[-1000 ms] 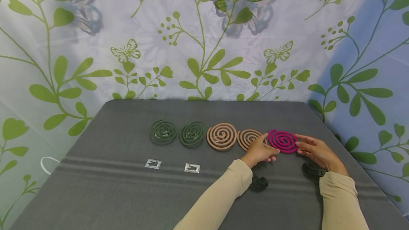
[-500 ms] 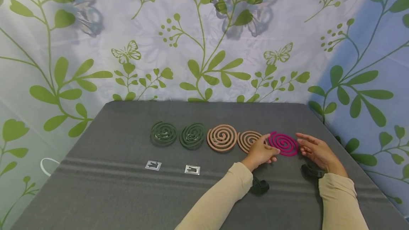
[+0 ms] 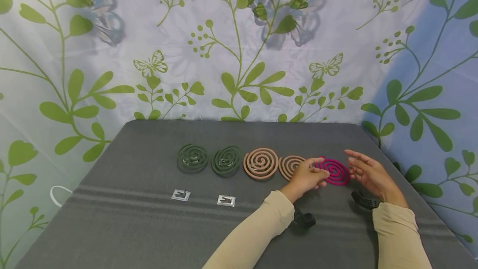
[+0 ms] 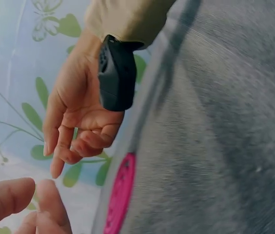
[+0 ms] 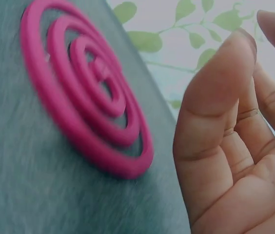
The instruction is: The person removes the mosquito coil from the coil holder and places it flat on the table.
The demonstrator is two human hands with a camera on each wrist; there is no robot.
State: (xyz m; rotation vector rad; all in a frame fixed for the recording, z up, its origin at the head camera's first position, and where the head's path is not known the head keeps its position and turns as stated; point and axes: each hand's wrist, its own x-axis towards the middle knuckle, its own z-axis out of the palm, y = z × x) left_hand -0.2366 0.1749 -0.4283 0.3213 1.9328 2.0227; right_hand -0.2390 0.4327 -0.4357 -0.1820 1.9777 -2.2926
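A pink mosquito coil (image 3: 334,172) lies flat at the right end of a row of coils. My left hand (image 3: 305,177) hovers over its left edge, covering part of it and part of the tan coil (image 3: 289,166) beside it. In the left wrist view, the left fingers (image 4: 6,197) are extended with nothing between them, apart from the pink coil (image 4: 120,200). To the right of the pink coil, my right hand (image 3: 371,177) is raised with loosely bent fingers. The right wrist view shows a gap between the right hand (image 5: 235,131) and the coil (image 5: 59,92).
Further left in the row lie another tan coil (image 3: 260,163) and two dark green coils (image 3: 192,157). Two small metal coil stands (image 3: 226,200) lie nearer the front left. A grey cloth covers the table (image 3: 130,227); a patterned curtain (image 3: 209,82) hangs behind it.
My right hand has let go of the pink coil's right edge and drawn away from it. The left hand has lifted slightly over its left edge. The coil stays on the table.
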